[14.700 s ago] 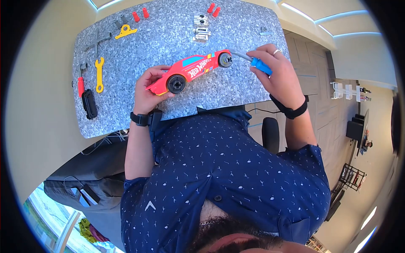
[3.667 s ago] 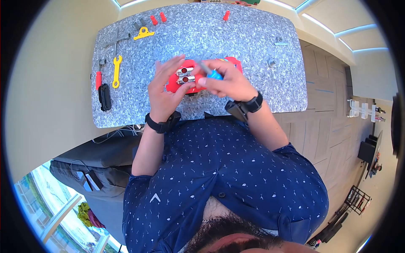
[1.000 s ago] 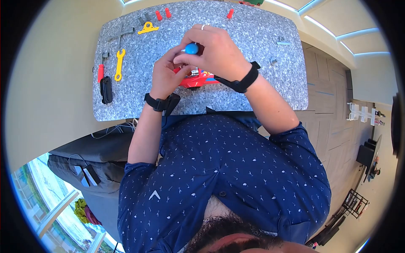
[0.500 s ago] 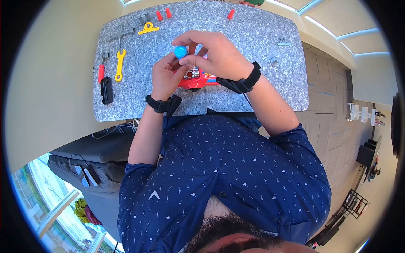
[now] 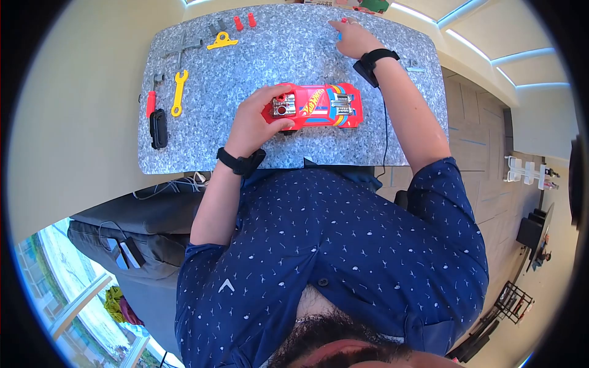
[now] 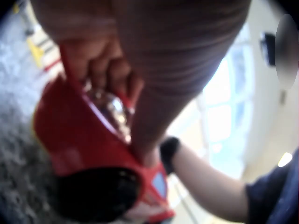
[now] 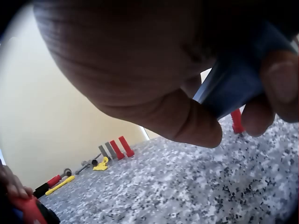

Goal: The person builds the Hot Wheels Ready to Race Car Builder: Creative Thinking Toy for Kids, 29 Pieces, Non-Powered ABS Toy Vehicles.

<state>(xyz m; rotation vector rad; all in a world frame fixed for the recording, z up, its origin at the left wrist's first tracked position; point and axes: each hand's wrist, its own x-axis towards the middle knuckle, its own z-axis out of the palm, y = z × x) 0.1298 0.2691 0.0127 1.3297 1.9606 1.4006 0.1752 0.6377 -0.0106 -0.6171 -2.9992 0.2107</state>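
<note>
My left hand (image 5: 250, 126) lies over one end of the red toy car (image 5: 314, 109), thumb and fingers on opposite sides beside its chrome engine piece (image 5: 283, 105). The car sits wheels down on the speckled table; a black wheel (image 6: 98, 193) shows in the left wrist view. Another chrome piece (image 5: 342, 104) sits on the car's other end. At the table's back right, my right hand (image 5: 359, 42) holds a blue-handled screwdriver (image 7: 238, 77), its shaft hidden. Right by the fingertips stands a red plastic screw (image 7: 237, 121).
Along the left are a yellow wrench (image 5: 178, 93), a red-handled tool (image 5: 151, 104), a black case (image 5: 158, 129) and a grey tool (image 5: 183, 49). Behind them stand two red screws (image 5: 245, 22) and a yellow part (image 5: 222, 40). A small grey piece (image 5: 413, 65) lies at right.
The chrome pieces, earlier on the table, are on the car, now set down. My right hand with the screwdriver has left the car for the back right, where two red screws stood earlier.
</note>
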